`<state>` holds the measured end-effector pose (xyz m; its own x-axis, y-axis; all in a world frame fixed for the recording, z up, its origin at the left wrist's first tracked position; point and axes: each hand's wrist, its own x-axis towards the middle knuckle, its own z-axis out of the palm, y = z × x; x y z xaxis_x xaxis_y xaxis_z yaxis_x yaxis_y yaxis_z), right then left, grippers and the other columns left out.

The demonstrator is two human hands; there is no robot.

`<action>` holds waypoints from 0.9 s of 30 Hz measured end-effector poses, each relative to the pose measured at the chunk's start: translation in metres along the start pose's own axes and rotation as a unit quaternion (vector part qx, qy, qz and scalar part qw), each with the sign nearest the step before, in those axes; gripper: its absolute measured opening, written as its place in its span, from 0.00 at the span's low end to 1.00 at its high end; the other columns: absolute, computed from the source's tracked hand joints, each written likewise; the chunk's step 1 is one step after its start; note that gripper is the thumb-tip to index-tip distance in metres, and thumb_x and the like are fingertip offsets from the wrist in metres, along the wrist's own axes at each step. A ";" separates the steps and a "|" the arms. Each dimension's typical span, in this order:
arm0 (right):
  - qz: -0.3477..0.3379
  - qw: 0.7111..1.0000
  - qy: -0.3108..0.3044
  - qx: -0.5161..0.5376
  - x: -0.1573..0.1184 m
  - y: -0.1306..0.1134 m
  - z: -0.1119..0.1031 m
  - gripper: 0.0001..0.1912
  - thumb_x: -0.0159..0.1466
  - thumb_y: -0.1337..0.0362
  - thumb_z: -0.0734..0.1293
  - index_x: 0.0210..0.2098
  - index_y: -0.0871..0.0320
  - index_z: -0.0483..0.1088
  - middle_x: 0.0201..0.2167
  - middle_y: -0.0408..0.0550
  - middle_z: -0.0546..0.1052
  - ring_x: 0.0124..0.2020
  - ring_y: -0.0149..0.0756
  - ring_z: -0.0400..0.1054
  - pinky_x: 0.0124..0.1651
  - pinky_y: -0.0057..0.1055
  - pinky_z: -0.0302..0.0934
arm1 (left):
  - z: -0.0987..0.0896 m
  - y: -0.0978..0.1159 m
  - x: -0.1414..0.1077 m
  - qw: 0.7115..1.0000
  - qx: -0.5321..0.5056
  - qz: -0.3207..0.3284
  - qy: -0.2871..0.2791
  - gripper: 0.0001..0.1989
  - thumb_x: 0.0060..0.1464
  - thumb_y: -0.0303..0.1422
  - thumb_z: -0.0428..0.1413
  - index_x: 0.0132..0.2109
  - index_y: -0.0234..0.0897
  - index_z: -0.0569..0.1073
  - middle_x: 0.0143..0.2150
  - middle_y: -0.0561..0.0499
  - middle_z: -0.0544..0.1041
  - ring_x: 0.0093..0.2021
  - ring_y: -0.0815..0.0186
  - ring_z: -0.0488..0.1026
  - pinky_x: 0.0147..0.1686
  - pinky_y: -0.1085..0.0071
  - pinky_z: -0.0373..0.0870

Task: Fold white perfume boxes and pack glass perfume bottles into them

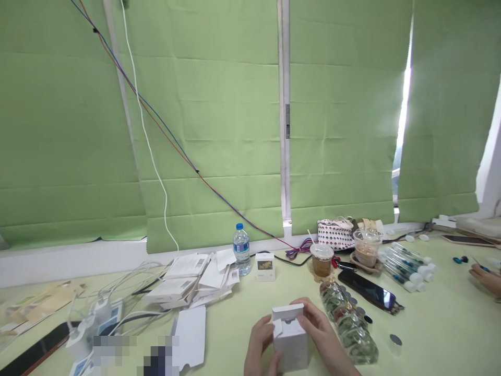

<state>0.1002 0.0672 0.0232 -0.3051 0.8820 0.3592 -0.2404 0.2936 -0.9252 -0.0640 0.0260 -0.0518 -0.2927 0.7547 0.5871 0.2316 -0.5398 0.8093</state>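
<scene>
A small white cardboard box stands upright on the table at the bottom middle, its top flap raised. My left hand is wrapped round the box's left side, with the thumb low on its front. At the top right edge, near the flap, my right hand grips the box with fingers and thumb. What is inside the box is hidden. Just right of my right hand lies a row of clear glass pieces with green inside, with several small metal discs beside it.
Flattened white boxes, a white card sleeve and a power strip with cables lie left. Behind stand a water bottle, a small printed box and drink cups. Right are a phone, clear tubes and another person's hand.
</scene>
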 end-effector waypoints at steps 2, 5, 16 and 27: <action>0.000 1.000 0.004 0.002 -0.001 -0.001 0.001 0.16 0.59 0.50 0.67 0.39 0.53 0.74 0.34 0.45 0.70 0.37 0.41 0.65 0.38 0.31 0.59 | -0.003 -0.001 0.001 0.998 0.037 0.038 -0.014 0.17 0.56 0.47 0.51 0.45 0.41 0.73 0.53 0.41 0.70 0.51 0.55 0.71 0.45 0.62 0.74; -0.005 1.000 0.001 -0.012 -0.002 0.000 0.000 0.16 0.59 0.49 0.66 0.38 0.53 0.74 0.34 0.45 0.69 0.37 0.41 0.65 0.38 0.31 0.59 | -0.005 0.003 0.003 0.997 0.060 0.048 -0.031 0.17 0.57 0.46 0.50 0.45 0.41 0.74 0.52 0.41 0.71 0.51 0.56 0.71 0.45 0.64 0.73; -0.077 0.991 -0.073 -0.078 -0.006 0.008 -0.005 0.21 0.60 0.44 0.63 0.40 0.52 0.76 0.38 0.51 0.72 0.41 0.45 0.68 0.42 0.36 0.62 | -0.007 0.030 0.012 0.996 0.003 0.001 -0.089 0.18 0.55 0.45 0.53 0.45 0.38 0.75 0.47 0.41 0.74 0.48 0.54 0.71 0.48 0.61 0.70; -0.058 0.990 -0.072 -0.110 -0.007 0.004 -0.006 0.13 0.64 0.54 0.64 0.40 0.51 0.78 0.41 0.52 0.76 0.45 0.45 0.69 0.44 0.36 0.63 | -0.011 0.036 0.012 0.993 -0.051 -0.063 -0.080 0.18 0.56 0.44 0.52 0.46 0.37 0.75 0.44 0.44 0.78 0.43 0.56 0.74 0.44 0.63 0.72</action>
<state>0.1067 0.0647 0.0159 -0.4199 0.7803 0.4636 -0.0794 0.4772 -0.8752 -0.0693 0.0113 -0.0150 -0.1594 0.8637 0.4781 0.1050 -0.4668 0.8781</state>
